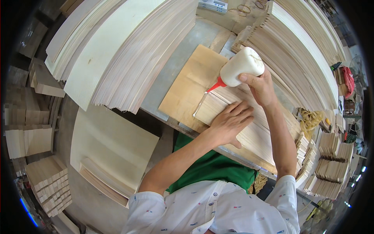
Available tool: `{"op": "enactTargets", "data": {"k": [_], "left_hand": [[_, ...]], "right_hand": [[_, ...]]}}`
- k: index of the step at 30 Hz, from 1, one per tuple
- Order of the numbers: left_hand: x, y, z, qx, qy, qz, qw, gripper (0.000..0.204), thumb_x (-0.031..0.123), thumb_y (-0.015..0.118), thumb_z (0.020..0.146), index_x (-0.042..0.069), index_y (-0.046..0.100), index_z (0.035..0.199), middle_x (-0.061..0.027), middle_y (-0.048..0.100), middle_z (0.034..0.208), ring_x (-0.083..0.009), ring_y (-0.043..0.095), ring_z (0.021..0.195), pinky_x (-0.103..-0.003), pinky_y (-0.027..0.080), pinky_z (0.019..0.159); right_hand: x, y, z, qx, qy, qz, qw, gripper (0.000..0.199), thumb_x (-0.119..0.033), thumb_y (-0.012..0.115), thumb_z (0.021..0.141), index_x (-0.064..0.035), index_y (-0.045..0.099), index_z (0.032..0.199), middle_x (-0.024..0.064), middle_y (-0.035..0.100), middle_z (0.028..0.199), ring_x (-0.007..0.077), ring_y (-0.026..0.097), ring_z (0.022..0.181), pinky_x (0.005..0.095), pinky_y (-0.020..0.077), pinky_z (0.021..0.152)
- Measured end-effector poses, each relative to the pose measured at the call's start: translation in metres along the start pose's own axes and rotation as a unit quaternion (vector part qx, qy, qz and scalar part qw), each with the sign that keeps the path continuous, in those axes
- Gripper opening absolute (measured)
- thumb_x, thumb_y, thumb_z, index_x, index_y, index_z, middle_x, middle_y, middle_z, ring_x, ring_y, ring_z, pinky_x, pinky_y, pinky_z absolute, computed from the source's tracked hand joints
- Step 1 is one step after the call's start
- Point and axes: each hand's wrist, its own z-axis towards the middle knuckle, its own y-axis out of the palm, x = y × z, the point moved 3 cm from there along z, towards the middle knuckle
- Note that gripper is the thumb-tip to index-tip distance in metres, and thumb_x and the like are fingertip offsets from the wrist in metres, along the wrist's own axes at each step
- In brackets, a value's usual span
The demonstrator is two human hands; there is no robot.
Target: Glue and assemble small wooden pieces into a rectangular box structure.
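My right hand (259,87) is closed around a white glue bottle (238,69), tipped over with its red nozzle pointing down to the left. The nozzle tip is at the end of a row of thin pale wooden strips (212,104). A line of white glue (199,104) runs along that end of the strips. My left hand (231,121) lies flat across the strips with its fingers spread, holding nothing. Beneath the strips is a light brown board (189,82) on the worktable.
Tall stacks of thin wooden sheets (132,54) stand at the left, and more stacked sheets (288,50) at the right. Small wood pieces (306,154) and yellowish bands (310,119) lie at the table's right end. A large pale panel (113,136) is below the table's left side.
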Motion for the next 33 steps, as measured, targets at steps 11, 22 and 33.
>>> {"op": "enactTargets", "data": {"k": [11,22,33], "left_hand": [[0.001,-0.006,0.003,-0.008,0.002,-0.009,1.0,0.094,0.045,0.083,0.056,0.006,0.047,0.134,-0.0107,0.037,0.146,-0.0308,0.024,0.141,-0.044,0.021,0.116],[0.001,-0.004,0.001,0.007,0.01,-0.011,1.0,0.094,0.046,0.082,0.056,0.006,0.047,0.134,-0.0115,0.038,0.146,-0.0307,0.025,0.14,-0.045,0.022,0.116],[0.0,-0.006,0.001,0.005,0.008,-0.005,1.0,0.095,0.046,0.082,0.057,0.006,0.046,0.135,-0.012,0.037,0.146,-0.031,0.025,0.14,-0.045,0.022,0.115]], "right_hand": [[-0.013,-0.036,0.02,0.089,-0.075,-0.056,0.992,0.066,-0.019,0.08,0.075,-0.0002,0.048,0.129,0.0107,0.06,0.118,0.0207,0.055,0.111,0.0351,0.0416,0.098],[-0.009,-0.041,0.004,0.157,-0.11,0.033,0.981,0.067,-0.018,0.08,0.076,-0.0004,0.046,0.131,0.011,0.059,0.12,0.0223,0.055,0.112,0.0361,0.043,0.097],[-0.004,-0.028,0.01,0.127,-0.104,-0.066,0.984,0.059,-0.018,0.074,0.081,0.0021,0.046,0.129,0.0124,0.059,0.118,0.0228,0.057,0.11,0.0384,0.0485,0.092]]}}
